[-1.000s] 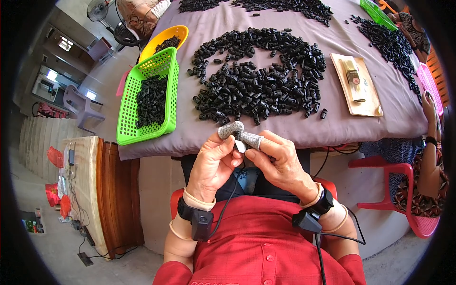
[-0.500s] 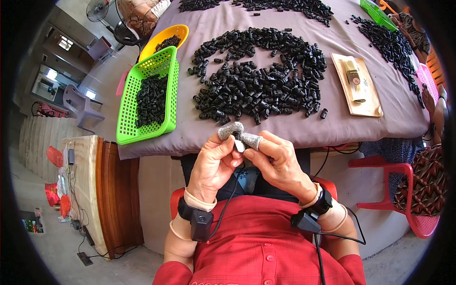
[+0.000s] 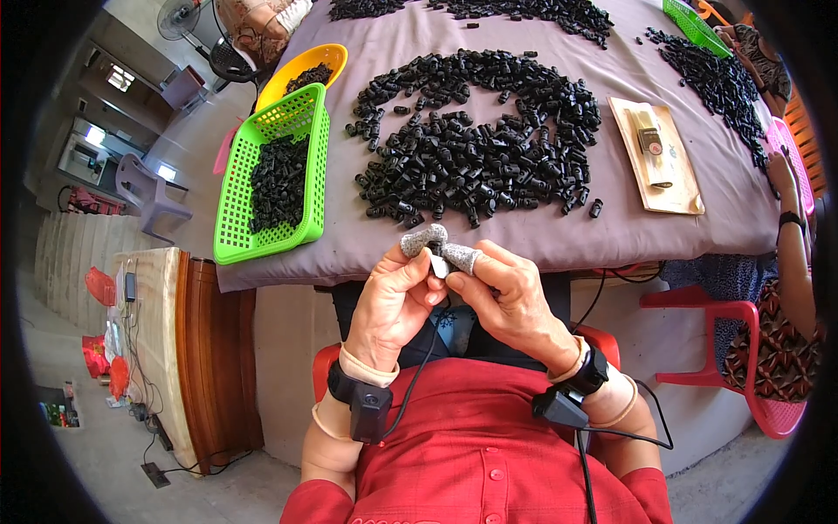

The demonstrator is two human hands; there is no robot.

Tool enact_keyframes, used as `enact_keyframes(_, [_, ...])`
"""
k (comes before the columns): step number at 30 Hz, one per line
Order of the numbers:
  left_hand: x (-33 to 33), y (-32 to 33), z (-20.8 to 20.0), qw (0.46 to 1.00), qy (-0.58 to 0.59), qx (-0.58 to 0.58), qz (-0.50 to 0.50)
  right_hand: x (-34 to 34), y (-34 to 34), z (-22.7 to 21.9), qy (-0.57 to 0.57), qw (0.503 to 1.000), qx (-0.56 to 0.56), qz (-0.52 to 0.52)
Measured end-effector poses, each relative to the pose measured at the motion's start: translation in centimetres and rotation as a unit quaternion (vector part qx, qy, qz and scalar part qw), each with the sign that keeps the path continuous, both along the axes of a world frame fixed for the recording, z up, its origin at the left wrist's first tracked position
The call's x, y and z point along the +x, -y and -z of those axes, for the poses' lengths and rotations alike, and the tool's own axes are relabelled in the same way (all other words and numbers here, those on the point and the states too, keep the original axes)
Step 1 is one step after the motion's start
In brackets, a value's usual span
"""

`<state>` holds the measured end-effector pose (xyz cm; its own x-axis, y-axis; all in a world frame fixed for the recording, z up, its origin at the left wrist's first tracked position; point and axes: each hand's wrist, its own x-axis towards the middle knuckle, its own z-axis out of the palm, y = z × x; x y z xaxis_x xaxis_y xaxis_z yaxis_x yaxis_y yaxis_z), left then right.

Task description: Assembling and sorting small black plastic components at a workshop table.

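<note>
Just off the near edge of the table, my left hand (image 3: 393,293) and my right hand (image 3: 508,284) meet fingertip to fingertip, both closed in a pinch. Grey knitted sleeves cover both index fingertips. Between them a small black plastic part (image 3: 436,248) shows at the left fingers, mostly hidden. A small pale flat piece (image 3: 440,267) juts out below it, against my right thumb and index finger. Beyond my hands, a large pile of short black cylindrical plastic parts (image 3: 476,166) is spread on the grey-mauve tablecloth (image 3: 698,231).
To the left stand a green basket (image 3: 314,188) and a yellow bowl (image 3: 336,57), both holding black parts. A tan envelope (image 3: 685,188) carries a small packet (image 3: 651,148). At right, a co-worker's arm (image 3: 793,253) reaches to another pile. Black cables hang from my wrists.
My hands stay nearly still in the same pinch. At the right edge, the co-worker's hand and forearm have moved forward to the table edge.
</note>
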<state>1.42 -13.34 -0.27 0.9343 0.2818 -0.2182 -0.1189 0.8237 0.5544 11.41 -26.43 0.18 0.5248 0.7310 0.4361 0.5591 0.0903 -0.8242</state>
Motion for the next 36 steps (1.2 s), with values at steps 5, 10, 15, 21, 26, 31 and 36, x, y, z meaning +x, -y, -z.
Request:
enact_keyframes(5, [-0.03,-0.08,0.2,1.0,0.001,0.002,-0.001,-0.09,-0.07,0.1,0.003,1.0,0.002,0.005])
enact_keyframes(10, [0.02,-0.11,0.36,1.0,-0.001,0.005,-0.001,-0.12,-0.07,0.25,0.002,1.0,-0.002,0.007])
enact_keyframes(15, [0.09,-0.11,0.46,1.0,-0.005,0.001,-0.001,-0.14,-0.12,0.24,0.01,1.0,-0.003,0.012])
enact_keyframes(21, [0.17,-0.08,0.75,1.0,0.006,0.012,0.005,-0.07,-0.23,0.37,0.006,1.0,0.004,0.016])
enact_keyframes(26, [0.11,-0.27,0.95,1.0,-0.007,-0.001,0.002,-0.12,-0.23,0.38,0.009,1.0,0.001,0.023])
enact_keyframes(31, [-0.08,-0.58,0.2,1.0,0.006,-0.002,0.012,0.04,-0.14,0.36,-0.011,1.0,0.007,-0.025])
enact_keyframes(36, [-0.07,-0.64,0.19,1.0,0.008,0.006,0.023,0.16,0.02,0.35,-0.002,0.999,0.01,-0.031])
